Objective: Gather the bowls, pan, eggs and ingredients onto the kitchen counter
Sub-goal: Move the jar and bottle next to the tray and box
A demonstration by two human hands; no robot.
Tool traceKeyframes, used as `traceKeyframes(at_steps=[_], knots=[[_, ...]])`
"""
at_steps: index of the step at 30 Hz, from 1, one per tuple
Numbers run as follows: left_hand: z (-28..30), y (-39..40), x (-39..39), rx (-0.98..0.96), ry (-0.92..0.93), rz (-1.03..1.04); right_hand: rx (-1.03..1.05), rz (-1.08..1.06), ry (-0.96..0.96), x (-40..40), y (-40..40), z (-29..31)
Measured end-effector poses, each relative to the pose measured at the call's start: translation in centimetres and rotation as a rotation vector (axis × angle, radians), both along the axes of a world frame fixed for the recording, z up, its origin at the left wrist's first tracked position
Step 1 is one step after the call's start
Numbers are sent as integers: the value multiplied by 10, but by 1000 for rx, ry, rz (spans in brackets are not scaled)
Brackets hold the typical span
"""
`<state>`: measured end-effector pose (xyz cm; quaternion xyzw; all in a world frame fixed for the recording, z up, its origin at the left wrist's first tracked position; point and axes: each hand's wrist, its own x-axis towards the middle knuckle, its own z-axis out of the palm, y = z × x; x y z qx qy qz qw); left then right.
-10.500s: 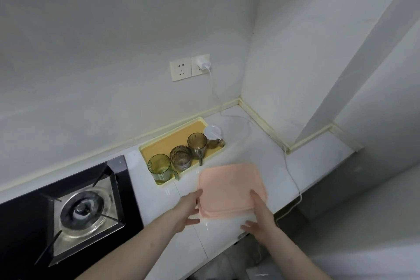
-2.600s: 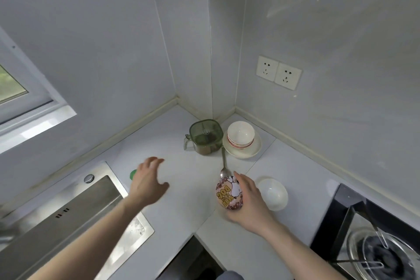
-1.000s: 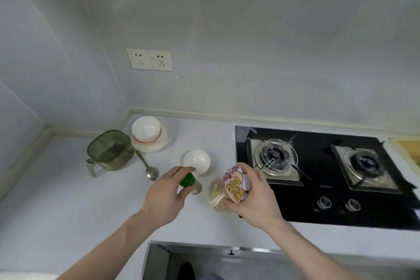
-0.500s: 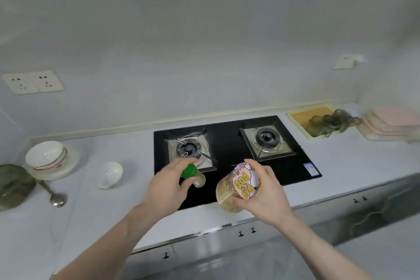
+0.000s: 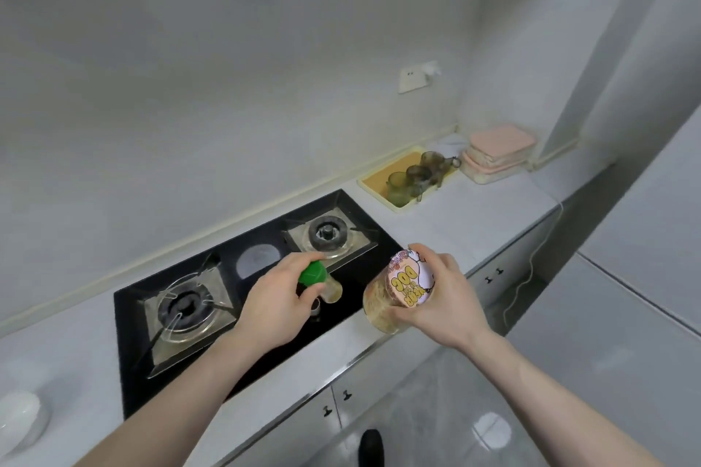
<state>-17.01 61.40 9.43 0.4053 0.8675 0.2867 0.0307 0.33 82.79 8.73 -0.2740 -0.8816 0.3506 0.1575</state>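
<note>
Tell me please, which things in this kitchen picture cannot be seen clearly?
- Small bottle, head view: the left hand covers most of it; its contents are unclear.
- Jar: the right hand hides its far side, and the lid text is only partly readable.
- White bowl: cut off by the left edge.
- Glass cups on the yellow tray: blurred and overlapping.
</note>
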Motion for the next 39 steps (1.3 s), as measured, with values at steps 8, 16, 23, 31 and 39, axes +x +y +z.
traceKeyframes(at_steps=[8,16,23,31,39], knots=[[-11,143,-21,33,-61,-106,20,-139,-32,8,111,2],[-23,266,-42,-57,-69,-191,7,-243,-61,5,218,-13],[-30,339,-57,-90,-66,-144,13,-200,-76,-19,314,-25],[-56,418,-73,-119,-136,21,-38,-99,-173,-66,442,-45],[-75,469,-66,-132,-217,228,-41,-9,-292,-119,539,-68]])
